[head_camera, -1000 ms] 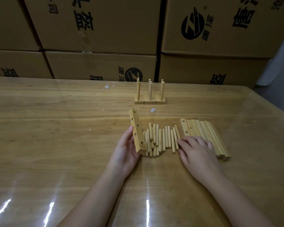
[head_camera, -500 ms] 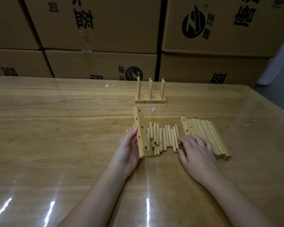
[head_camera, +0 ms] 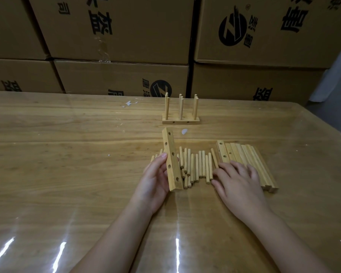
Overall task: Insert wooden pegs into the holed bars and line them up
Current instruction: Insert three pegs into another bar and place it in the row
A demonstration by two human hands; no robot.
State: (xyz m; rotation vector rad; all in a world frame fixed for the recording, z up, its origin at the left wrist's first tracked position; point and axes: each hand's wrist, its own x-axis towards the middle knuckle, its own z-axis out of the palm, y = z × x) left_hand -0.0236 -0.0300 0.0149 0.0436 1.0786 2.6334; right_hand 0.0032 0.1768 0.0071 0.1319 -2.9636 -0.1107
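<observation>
Pegs [head_camera: 195, 166] lie loose in a rough row on the tabletop [head_camera: 67, 174], most pointing away from the person, and the hands sit at the two ends of that row.

The left hand [head_camera: 156, 178] grips a bar [head_camera: 172, 160] at the left end. Its thumb lies on the holed face and its fingers curl round behind. The bar stands on one long edge and runs away from the person, with four holes showing on the face turned to the left hand. Its near end meets the tabletop just beside the palm. Pegs lie close against its right side, and a few show on its left by the thumb.

The right hand [head_camera: 238, 180] lies palm down, fingers spread and nearly straight, holding nothing that can be seen. Its fingers rest on the near left part of the stack [head_camera: 244, 152], a flat row of bars laid side by side at the right end of the pegs. Its thumb and forefinger are just beside the rightmost pegs.

Beyond the row, well apart from both hands, a rack [head_camera: 180, 120] of bars stands with pegs upright in it. A white scrap [head_camera: 184, 131] lies between the rack and the held bar. Cardboard boxes [head_camera: 116, 26] fill the back.
</observation>
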